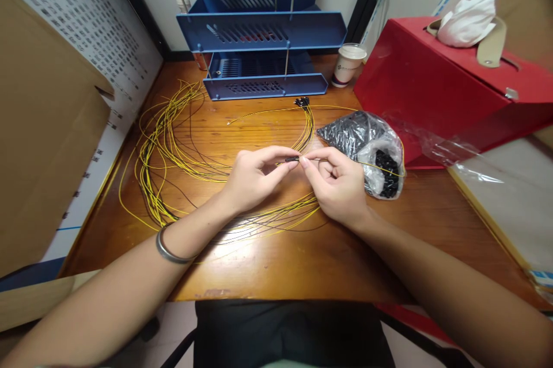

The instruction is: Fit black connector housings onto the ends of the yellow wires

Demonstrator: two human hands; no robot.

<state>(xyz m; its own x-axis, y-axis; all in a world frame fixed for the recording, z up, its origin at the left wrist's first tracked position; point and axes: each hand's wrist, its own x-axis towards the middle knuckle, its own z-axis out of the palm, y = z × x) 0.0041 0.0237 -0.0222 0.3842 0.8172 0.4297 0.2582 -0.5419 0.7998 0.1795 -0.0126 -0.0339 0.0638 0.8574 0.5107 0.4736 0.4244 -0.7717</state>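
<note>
Left hand (254,178) pinching a small black sleeve (292,158), right hand (337,181) pinching the thin wire (317,159) entering it, both above the tabletop (302,258), yellow wires (173,149) looped left, blue trays (263,34) behind, paper cup (348,64) print unreadable, bag of black parts (367,146), red box (432,86) right.

Both forearms are bare to the lower edge of the view, no sleeves showing; the left hand (254,181) has short, plain nails and no rings that can be made out; the left wrist carries a thin silver-grey metal bangle (170,251), smooth and rounded, sitting loose; the right hand (339,184) and its wrist are unadorned; dark clothing (285,333) covers the lap below.
</note>
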